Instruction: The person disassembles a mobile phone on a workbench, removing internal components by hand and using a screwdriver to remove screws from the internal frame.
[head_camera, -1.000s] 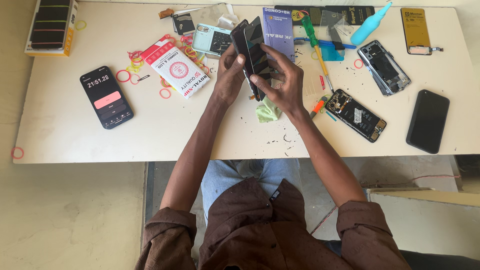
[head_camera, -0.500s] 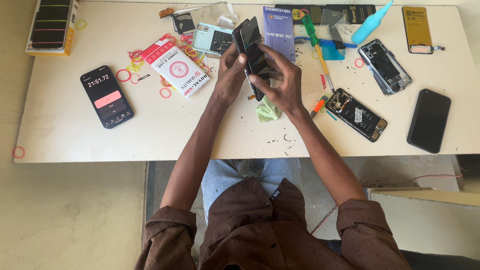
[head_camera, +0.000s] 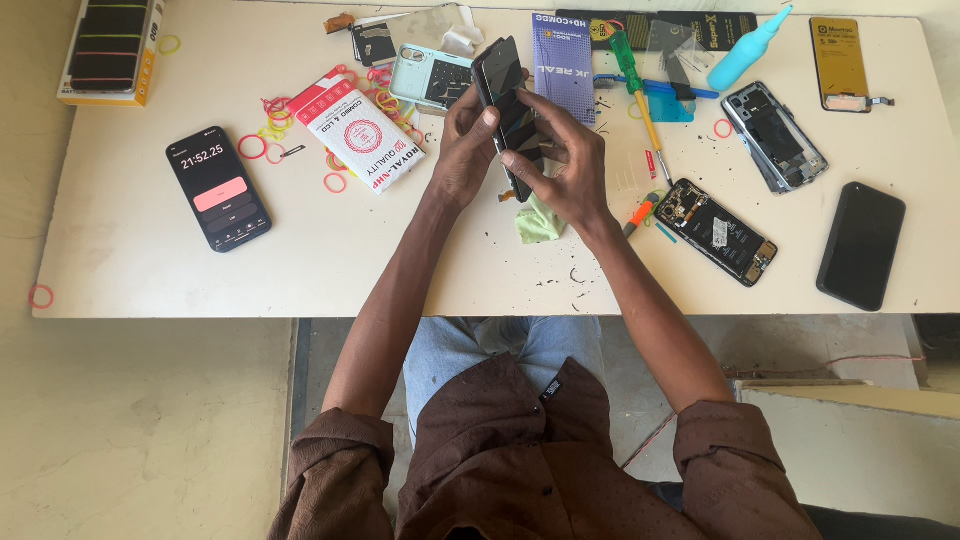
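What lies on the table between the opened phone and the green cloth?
In the head view, an orange-handled tool lies between the opened phone and the green cloth.

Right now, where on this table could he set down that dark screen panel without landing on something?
Bare tabletop lies along the near edge, below the timer phone, and between that phone and the left hand. The far edge is crowded with packets, tools and the opened phone; the dark panel sits in both hands.
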